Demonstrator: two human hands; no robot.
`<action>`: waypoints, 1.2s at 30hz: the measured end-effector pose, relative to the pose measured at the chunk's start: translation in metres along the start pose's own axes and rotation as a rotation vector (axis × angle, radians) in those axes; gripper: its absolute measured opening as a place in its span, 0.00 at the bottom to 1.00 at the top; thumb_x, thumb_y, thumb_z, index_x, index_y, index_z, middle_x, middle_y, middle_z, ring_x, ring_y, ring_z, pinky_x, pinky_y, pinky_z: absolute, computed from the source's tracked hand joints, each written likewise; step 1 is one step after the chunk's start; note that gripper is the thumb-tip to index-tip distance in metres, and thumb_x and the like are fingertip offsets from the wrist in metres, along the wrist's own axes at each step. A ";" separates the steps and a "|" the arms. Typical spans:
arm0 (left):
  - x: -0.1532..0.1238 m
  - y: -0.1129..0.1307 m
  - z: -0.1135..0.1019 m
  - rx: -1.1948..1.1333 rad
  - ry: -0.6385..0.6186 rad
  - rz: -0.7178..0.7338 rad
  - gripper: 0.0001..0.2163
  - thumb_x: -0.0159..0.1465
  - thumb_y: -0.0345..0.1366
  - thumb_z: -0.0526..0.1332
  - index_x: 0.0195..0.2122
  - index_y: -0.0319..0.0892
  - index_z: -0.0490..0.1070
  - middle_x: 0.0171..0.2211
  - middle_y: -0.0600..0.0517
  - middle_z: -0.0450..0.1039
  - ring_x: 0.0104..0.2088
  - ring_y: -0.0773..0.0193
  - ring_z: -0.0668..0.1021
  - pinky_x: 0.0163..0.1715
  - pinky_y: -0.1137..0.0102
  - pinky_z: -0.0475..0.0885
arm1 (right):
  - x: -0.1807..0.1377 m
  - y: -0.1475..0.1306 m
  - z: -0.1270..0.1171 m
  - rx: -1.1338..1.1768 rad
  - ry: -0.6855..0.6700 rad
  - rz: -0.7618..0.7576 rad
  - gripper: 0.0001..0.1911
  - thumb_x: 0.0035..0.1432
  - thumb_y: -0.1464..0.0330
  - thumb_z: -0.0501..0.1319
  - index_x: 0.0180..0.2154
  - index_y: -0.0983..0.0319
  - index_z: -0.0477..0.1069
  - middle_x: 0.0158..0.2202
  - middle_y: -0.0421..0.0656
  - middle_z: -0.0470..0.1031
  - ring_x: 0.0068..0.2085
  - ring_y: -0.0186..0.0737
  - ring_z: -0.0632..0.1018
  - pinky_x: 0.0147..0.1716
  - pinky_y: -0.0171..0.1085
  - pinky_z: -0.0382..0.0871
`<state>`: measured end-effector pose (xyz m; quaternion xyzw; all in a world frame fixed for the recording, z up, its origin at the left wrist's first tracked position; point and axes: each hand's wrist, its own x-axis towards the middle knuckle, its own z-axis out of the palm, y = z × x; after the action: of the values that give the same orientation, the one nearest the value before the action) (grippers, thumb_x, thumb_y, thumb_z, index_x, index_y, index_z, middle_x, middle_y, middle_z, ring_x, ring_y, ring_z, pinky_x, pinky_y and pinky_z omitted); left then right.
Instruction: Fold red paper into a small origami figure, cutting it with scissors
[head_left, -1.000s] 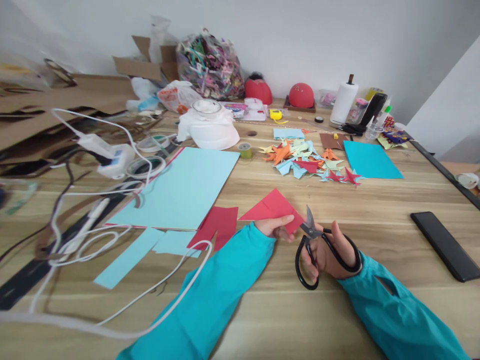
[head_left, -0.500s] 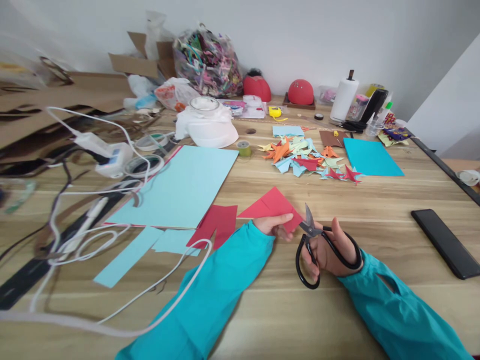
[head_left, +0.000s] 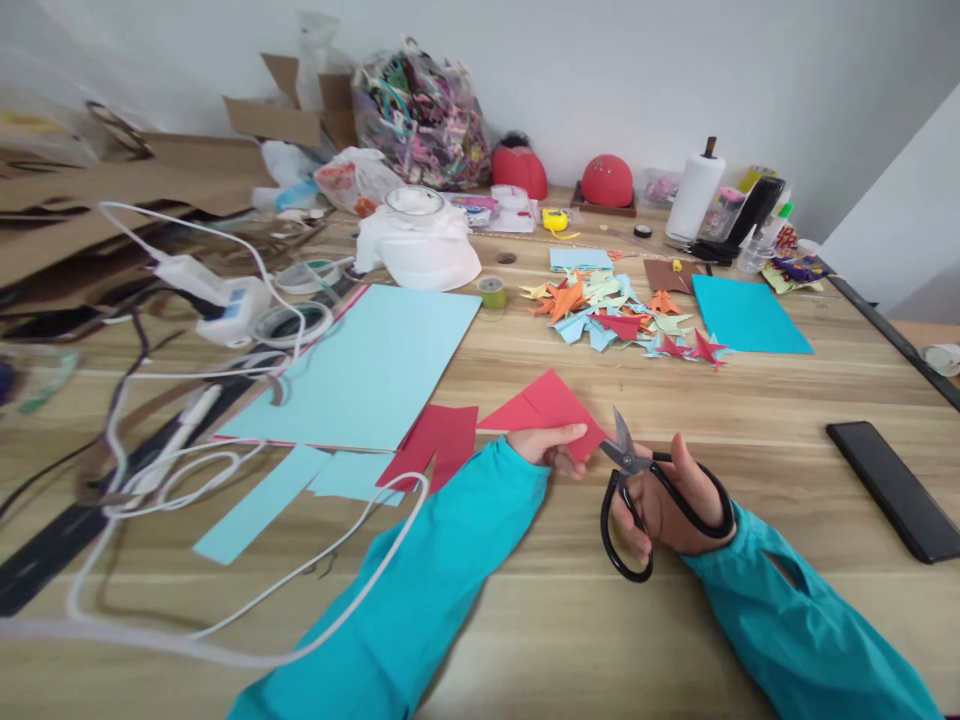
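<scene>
A wooden tabletop (head_left: 570, 625) runs toward a pale wall (head_left: 570, 80) at twelve o'clock. Near four o'clock, the left hand's (head_left: 551, 446) grip pinches a red triangle (head_left: 541, 402); the right hand's (head_left: 679, 505) holds spread scissors (head_left: 630, 463), nearly unchanged from half a second ago.

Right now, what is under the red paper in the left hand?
Curled fingers of the left hand show below the lower edge of the red paper. What the paper covers, including the tabletop directly beneath, cannot be seen.
</scene>
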<state>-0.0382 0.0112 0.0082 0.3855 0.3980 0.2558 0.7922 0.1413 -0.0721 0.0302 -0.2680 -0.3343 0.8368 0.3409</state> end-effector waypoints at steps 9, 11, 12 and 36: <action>-0.001 0.003 0.001 -0.028 -0.009 0.036 0.08 0.50 0.36 0.66 0.22 0.35 0.74 0.15 0.51 0.72 0.15 0.66 0.73 0.16 0.73 0.70 | -0.002 -0.002 -0.003 -0.009 -0.002 0.014 0.44 0.51 0.38 0.36 0.61 0.57 0.44 0.21 0.39 0.70 0.15 0.34 0.68 0.15 0.35 0.65; -0.002 0.003 0.000 -0.031 0.010 0.036 0.08 0.50 0.36 0.66 0.21 0.35 0.73 0.15 0.50 0.72 0.15 0.66 0.73 0.16 0.73 0.70 | -0.006 -0.005 -0.006 -0.007 0.019 -0.020 0.43 0.52 0.39 0.35 0.62 0.56 0.43 0.21 0.39 0.69 0.15 0.34 0.68 0.15 0.35 0.64; -0.002 0.003 -0.001 -0.031 0.024 0.036 0.08 0.50 0.35 0.65 0.21 0.35 0.73 0.15 0.50 0.72 0.15 0.66 0.73 0.16 0.73 0.70 | -0.008 -0.008 -0.008 -0.003 0.041 -0.054 0.42 0.53 0.40 0.35 0.62 0.55 0.42 0.21 0.38 0.69 0.16 0.33 0.67 0.15 0.34 0.64; -0.003 0.004 0.006 -0.110 0.117 -0.050 0.07 0.56 0.34 0.63 0.28 0.33 0.75 0.14 0.53 0.71 0.14 0.70 0.72 0.15 0.76 0.69 | -0.010 -0.004 -0.007 -0.041 -0.006 0.020 0.44 0.52 0.39 0.37 0.63 0.56 0.33 0.22 0.39 0.71 0.16 0.34 0.69 0.14 0.31 0.60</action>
<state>-0.0349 0.0091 0.0156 0.3157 0.4387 0.2795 0.7936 0.1535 -0.0749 0.0311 -0.2760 -0.3497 0.8339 0.3259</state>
